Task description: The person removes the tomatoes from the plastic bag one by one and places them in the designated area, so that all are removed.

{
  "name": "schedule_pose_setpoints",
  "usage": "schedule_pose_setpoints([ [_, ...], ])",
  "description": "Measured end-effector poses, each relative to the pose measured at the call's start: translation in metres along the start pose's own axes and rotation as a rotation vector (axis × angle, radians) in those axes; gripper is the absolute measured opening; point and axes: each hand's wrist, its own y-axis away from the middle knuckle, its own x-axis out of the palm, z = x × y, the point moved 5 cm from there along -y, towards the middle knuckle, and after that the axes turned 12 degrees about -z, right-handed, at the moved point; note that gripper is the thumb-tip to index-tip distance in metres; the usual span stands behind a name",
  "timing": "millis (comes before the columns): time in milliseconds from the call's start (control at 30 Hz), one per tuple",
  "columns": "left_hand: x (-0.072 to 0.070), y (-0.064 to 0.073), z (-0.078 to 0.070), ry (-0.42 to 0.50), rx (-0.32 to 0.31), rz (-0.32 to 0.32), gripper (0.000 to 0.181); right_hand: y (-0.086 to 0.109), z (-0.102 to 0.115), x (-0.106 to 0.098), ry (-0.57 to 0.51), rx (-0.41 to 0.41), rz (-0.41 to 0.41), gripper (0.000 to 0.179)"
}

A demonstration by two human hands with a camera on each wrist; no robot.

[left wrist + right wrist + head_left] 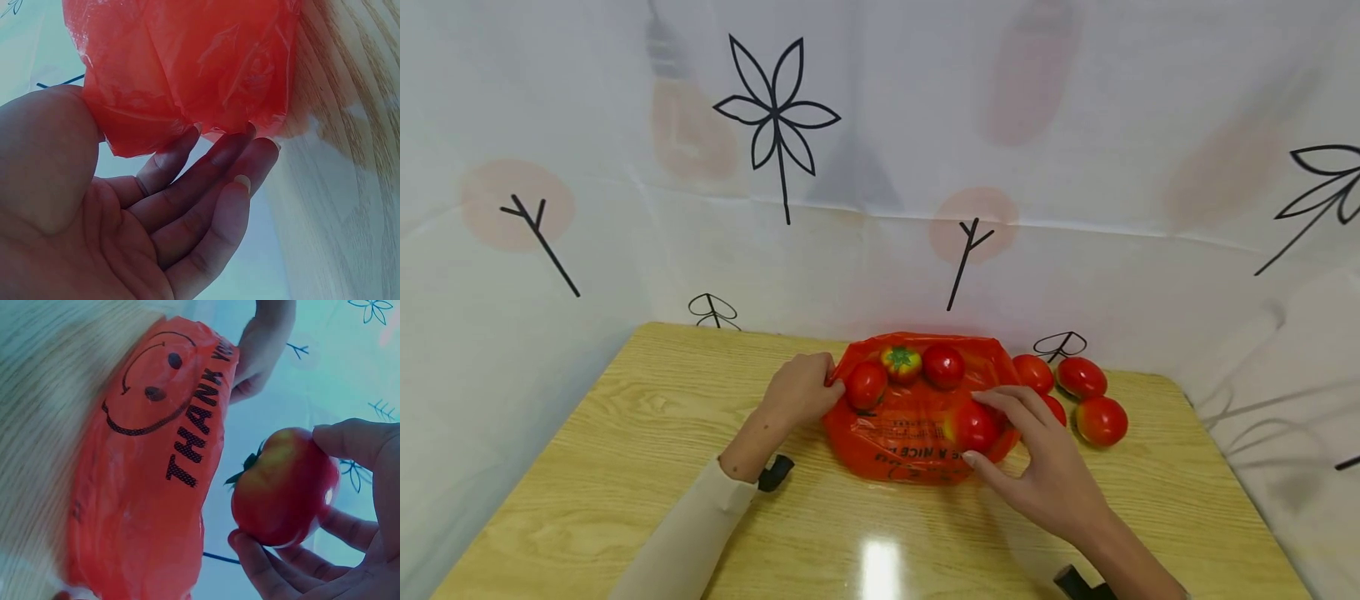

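A red plastic bag (887, 450) with black print lies with its mouth open on the table. Inside it are a red tomato (866, 386), a yellow-green one with its leafy top up (901, 364) and another red one (943, 367). My left hand (797, 387) pinches the bag's left rim, its thumb and fingers on either side of the film in the left wrist view. Between the thumb and fingertips of my right hand (1045, 467) is a red-and-yellow tomato (284, 487), held above the right part of the bag's mouth.
Several more tomatoes, among them a red one (1102, 421) and an oval one (1081, 378), lie on the wooden table (625, 450) just right of the bag. A white cloth (880, 267) with plant drawings hangs behind the table.
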Motion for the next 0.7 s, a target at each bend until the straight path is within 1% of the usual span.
schedule_pose_setpoints([
  [267,0.000,-0.001,0.000,0.002,0.002,0.000,0.023,0.007,-0.003,-0.007,0.013,0.027,0.010,0.066],
  [700,0.000,0.000,0.001,0.014,-0.008,0.007,0.021,0.016,-0.009,-0.018,0.015,0.027,-0.013,0.067],
])
